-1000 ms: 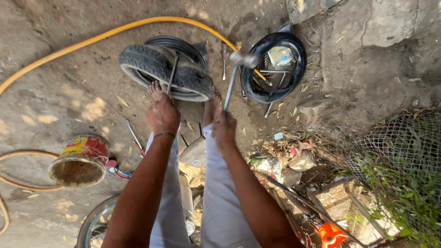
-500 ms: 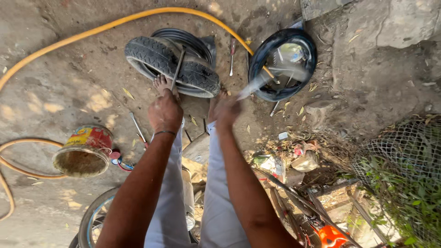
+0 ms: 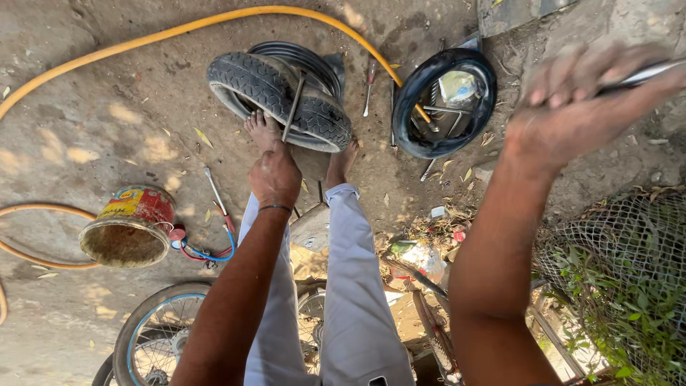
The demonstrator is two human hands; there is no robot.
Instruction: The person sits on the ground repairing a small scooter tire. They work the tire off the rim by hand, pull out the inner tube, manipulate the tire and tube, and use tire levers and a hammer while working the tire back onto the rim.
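A small black tyre [image 3: 279,96] is seen from above, lying on dusty ground with two bare feet pressed against its near edge. A thin metal lever [image 3: 293,109] is stuck into the tyre, and the left hand [image 3: 274,175] is closed around its lower end just in front of the tyre. The right hand [image 3: 582,107] is raised high toward the camera, blurred, with its fingers wrapped around a shiny metal handle [image 3: 643,75]; the head of that tool is out of view. To the right of the tyre, a black rubber basin [image 3: 444,104] is filled with tools. A yellow hose [image 3: 179,32] is curved across the ground behind both. A rusty paint tin [image 3: 128,227] is placed to the left, and a bicycle wheel [image 3: 153,336] is visible at the bottom.
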